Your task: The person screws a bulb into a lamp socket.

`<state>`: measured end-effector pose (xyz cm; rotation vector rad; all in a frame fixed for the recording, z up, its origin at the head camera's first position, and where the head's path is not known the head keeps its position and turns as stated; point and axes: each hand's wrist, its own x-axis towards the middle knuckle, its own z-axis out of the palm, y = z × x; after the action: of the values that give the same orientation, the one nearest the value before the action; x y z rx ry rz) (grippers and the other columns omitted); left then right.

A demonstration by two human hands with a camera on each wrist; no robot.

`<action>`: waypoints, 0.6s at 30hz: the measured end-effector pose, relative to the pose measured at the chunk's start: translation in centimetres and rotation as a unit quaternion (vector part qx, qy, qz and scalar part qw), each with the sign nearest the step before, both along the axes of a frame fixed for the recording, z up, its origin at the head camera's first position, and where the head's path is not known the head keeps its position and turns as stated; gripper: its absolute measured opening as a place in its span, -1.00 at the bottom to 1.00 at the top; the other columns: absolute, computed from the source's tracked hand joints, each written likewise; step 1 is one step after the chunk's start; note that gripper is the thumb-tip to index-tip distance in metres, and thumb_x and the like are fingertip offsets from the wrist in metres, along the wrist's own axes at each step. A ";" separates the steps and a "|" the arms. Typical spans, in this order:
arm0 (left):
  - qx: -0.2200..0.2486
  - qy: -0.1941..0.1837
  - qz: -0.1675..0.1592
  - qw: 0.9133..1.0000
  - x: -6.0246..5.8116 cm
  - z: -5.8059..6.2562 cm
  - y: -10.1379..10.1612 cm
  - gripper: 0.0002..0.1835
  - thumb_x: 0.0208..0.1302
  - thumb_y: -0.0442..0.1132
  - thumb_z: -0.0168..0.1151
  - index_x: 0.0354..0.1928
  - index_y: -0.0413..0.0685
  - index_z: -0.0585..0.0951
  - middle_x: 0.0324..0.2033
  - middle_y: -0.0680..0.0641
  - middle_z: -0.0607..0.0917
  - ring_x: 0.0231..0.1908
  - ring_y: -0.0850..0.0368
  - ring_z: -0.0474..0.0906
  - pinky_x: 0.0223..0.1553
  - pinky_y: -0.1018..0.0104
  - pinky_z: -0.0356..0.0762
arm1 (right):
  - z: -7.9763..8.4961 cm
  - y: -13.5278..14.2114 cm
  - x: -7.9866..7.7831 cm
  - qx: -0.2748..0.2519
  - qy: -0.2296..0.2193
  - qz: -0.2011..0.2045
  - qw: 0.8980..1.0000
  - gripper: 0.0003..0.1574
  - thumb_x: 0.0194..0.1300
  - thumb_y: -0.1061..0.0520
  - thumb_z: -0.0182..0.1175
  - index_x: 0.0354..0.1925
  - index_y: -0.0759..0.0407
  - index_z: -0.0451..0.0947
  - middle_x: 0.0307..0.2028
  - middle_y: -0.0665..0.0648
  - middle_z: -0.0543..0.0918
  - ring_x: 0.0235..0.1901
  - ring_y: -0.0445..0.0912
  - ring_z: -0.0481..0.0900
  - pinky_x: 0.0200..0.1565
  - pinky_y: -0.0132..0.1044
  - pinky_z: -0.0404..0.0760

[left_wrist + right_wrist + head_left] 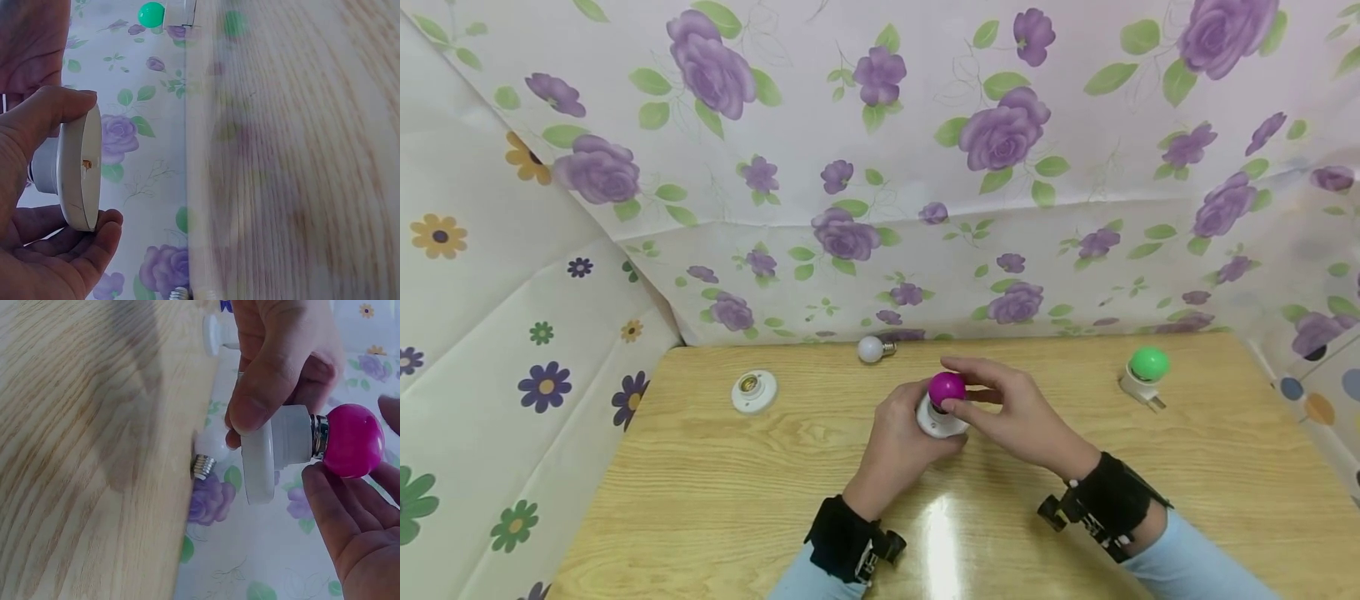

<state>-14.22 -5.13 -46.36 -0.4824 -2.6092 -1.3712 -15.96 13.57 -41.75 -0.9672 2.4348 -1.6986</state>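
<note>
My left hand [904,427] grips a round white lamp holder [942,426] by its flat base, raised off the table. Thumb and fingers lie on opposite sides of the rim in the left wrist view, where the base's underside [92,181] shows. A magenta light bulb [355,440] sits at the holder's mouth, part of its metal screw thread [319,436] showing. My right hand [1017,410] is curled loosely round this bulb, thumb tip at its lower edge. One fingertip [390,412] stands slightly off the bulb in the right wrist view.
A second white lamp holder [763,397] lies on the wooden table [715,492] at left. Against the back edge lies a white bulb [871,349]. At right, a green bulb [1149,364] sits in a white plug-in socket [1138,388]. Flowered sheeting [895,167] rises behind.
</note>
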 end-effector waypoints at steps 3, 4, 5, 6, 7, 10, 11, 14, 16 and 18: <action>-0.002 0.010 -0.001 1.000 -0.1 -0.1 0.0 -0.27 -0.18 0.04 0.49 0.15 0.23 0.46 -0.08 0.24 0.49 -0.08 0.34 0.41 -0.09 0.35 0.43 | 0.6 -0.1 0.3 -0.006 -0.022 0.006 1.000 -0.46 0.25 0.12 0.21 0.20 0.07 0.41 0.12 -0.01 0.47 0.06 -0.09 0.46 -0.02 -0.15 0.48; -0.002 0.013 -0.001 1.000 -0.1 -0.1 0.0 -0.27 -0.18 0.04 0.49 0.15 0.24 0.47 -0.07 0.24 0.49 -0.07 0.34 0.41 -0.09 0.35 0.43 | 1.0 -0.1 0.4 -0.009 -0.028 0.007 1.000 -0.48 0.24 0.16 0.21 0.18 0.10 0.42 0.11 0.00 0.48 0.06 -0.08 0.45 -0.01 -0.14 0.48; -0.002 0.016 -0.001 1.000 -0.1 -0.1 0.1 -0.27 -0.19 0.03 0.49 0.14 0.24 0.47 -0.07 0.23 0.50 -0.07 0.34 0.41 -0.08 0.35 0.43 | 1.3 -0.2 0.6 -0.012 -0.031 0.009 0.999 -0.49 0.24 0.19 0.21 0.17 0.13 0.43 0.11 0.02 0.49 0.07 -0.07 0.45 -0.01 -0.13 0.47; -0.003 0.017 -0.001 1.000 -0.1 -0.1 0.1 -0.28 -0.19 0.04 0.49 0.14 0.24 0.47 -0.07 0.24 0.50 -0.07 0.34 0.41 -0.08 0.35 0.43 | 1.7 -0.2 0.7 -0.015 -0.033 0.010 0.999 -0.50 0.23 0.22 0.21 0.15 0.17 0.44 0.10 0.06 0.50 0.07 -0.05 0.45 -0.01 -0.12 0.47; -0.003 0.020 -0.002 1.000 -0.2 -0.1 0.1 -0.28 -0.19 0.03 0.49 0.13 0.24 0.48 -0.08 0.23 0.50 -0.07 0.34 0.42 -0.08 0.35 0.43 | 2.1 -0.3 0.9 -0.018 -0.037 0.009 0.999 -0.51 0.21 0.24 0.21 0.14 0.18 0.45 0.09 0.08 0.50 0.07 -0.04 0.45 -0.01 -0.10 0.47; -0.004 0.022 0.000 1.000 -0.2 0.0 0.1 -0.29 -0.20 0.04 0.49 0.12 0.25 0.49 -0.09 0.25 0.51 -0.08 0.35 0.42 -0.09 0.36 0.43 | 2.8 -0.4 1.2 -0.021 -0.040 0.010 0.999 -0.51 0.18 0.30 0.22 0.11 0.21 0.47 0.08 0.15 0.51 0.06 0.00 0.46 -0.02 -0.08 0.48; -0.004 0.023 0.001 1.000 -0.2 0.0 0.1 -0.29 -0.20 0.05 0.49 0.12 0.24 0.50 -0.10 0.25 0.52 -0.09 0.36 0.42 -0.09 0.36 0.43 | 3.0 -0.4 1.2 -0.020 -0.040 0.009 0.999 -0.52 0.18 0.30 0.22 0.11 0.21 0.47 0.08 0.15 0.51 0.06 0.00 0.46 -0.02 -0.07 0.48; -0.005 0.022 0.004 1.000 -0.2 0.1 0.1 -0.30 -0.20 0.05 0.50 0.11 0.24 0.51 -0.10 0.25 0.52 -0.09 0.37 0.43 -0.11 0.38 0.43 | 1.9 -0.2 0.7 -0.017 -0.039 0.005 0.999 -0.52 0.19 0.21 0.25 0.11 0.11 0.49 0.08 0.09 0.52 0.06 -0.07 0.47 -0.03 -0.11 0.49; -0.006 0.022 0.007 1.000 -0.2 0.2 0.2 -0.31 -0.20 0.05 0.49 0.10 0.25 0.51 -0.11 0.26 0.52 -0.10 0.38 0.42 -0.11 0.39 0.43 | 1.0 0.0 0.3 -0.017 -0.038 0.002 0.999 -0.51 0.19 0.12 0.27 0.11 0.04 0.50 0.08 0.06 0.52 0.05 -0.08 0.47 -0.05 -0.15 0.50; -0.005 0.025 0.007 1.000 -0.1 0.2 0.2 -0.31 -0.21 0.04 0.50 0.10 0.25 0.51 -0.10 0.26 0.52 -0.09 0.37 0.42 -0.11 0.39 0.43 | 0.0 0.2 0.0 -0.021 -0.036 -0.001 0.999 -0.49 0.17 0.04 0.29 0.12 -0.02 0.50 0.08 0.06 0.52 0.04 -0.09 0.48 -0.07 -0.18 0.51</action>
<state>-14.34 -4.97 -46.15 -0.4912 -2.5759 -1.3252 -16.00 13.78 -41.73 -0.8917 2.3642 -1.7604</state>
